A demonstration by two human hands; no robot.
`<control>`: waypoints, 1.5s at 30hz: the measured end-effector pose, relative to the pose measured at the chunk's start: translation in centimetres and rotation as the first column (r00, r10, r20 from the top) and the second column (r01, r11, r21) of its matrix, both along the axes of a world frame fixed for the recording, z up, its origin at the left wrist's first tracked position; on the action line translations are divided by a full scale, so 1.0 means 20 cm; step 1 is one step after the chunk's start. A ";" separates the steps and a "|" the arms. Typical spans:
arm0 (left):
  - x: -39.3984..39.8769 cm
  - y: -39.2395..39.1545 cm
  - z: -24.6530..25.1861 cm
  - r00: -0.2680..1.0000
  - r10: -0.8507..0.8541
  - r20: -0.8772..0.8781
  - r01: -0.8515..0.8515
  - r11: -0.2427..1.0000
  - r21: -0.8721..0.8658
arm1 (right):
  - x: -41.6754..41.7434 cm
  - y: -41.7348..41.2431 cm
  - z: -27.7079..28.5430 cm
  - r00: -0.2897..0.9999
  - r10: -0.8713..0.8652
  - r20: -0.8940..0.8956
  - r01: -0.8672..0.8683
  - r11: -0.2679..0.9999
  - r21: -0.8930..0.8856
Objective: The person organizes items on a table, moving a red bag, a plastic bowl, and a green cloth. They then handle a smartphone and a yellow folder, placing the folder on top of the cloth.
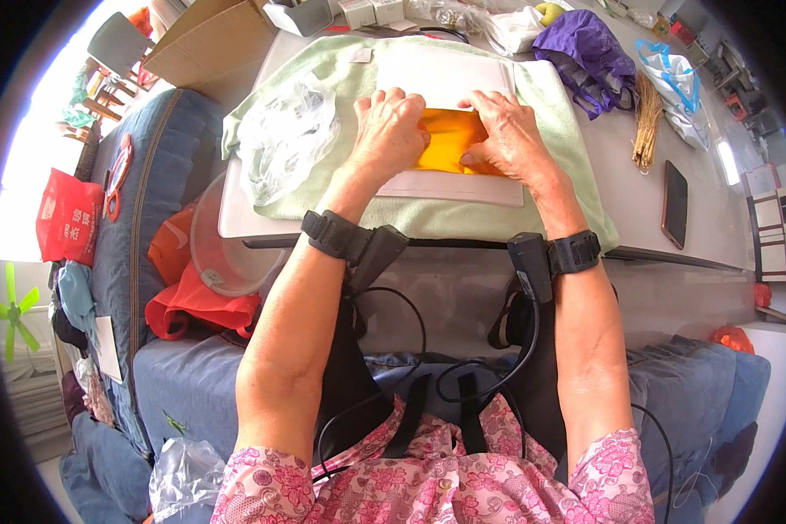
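Observation:
A shiny gold-orange sheet, foil or film (449, 141), lies over a white board or paper stack (458, 187) on a light green towel (557, 124). My left hand (393, 131) grips the sheet's left side, its fingers curled and the thumb on the gold surface. At the right side, my right hand (505, 134) holds the sheet's edge between fingers and thumb. Part of the sheet is hidden under both hands. A white sheet (445, 75) lies just beyond them. Both wrists wear black straps with boxes and cables.
On the towel's left lies a clear plastic bag (288, 141). To the right are a purple bag (586, 56), a bundle of dried stalks (646, 121) and a phone (674, 204). A cardboard box (203, 49) and a clear plastic tub (226, 242) stand at the left.

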State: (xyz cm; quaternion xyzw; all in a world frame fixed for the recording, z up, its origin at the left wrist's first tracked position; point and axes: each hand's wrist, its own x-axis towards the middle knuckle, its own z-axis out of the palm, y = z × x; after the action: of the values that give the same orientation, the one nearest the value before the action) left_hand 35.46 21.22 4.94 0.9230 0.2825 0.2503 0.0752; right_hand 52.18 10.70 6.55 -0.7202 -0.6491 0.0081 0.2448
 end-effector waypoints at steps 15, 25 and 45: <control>-0.16 -0.03 0.09 0.979 -0.148 0.137 0.129 0.983 0.134 | -0.05 -0.07 0.01 0.991 0.055 0.124 -0.082 0.971 0.223; -0.22 -0.11 0.09 0.959 -0.228 0.169 0.198 0.965 0.174 | -0.09 -0.16 0.01 0.969 0.068 0.236 -0.134 0.952 0.275; -0.29 -0.13 0.06 0.972 -0.235 0.000 0.235 0.971 0.049 | -0.09 -0.24 0.00 0.970 0.145 0.197 -0.170 0.979 0.116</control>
State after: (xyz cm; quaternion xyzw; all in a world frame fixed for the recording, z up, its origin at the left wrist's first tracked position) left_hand 29.64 18.61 6.13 0.9508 0.1649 0.2489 0.0827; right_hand 50.44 5.92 6.56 -0.6460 -0.7236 -0.0833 0.2285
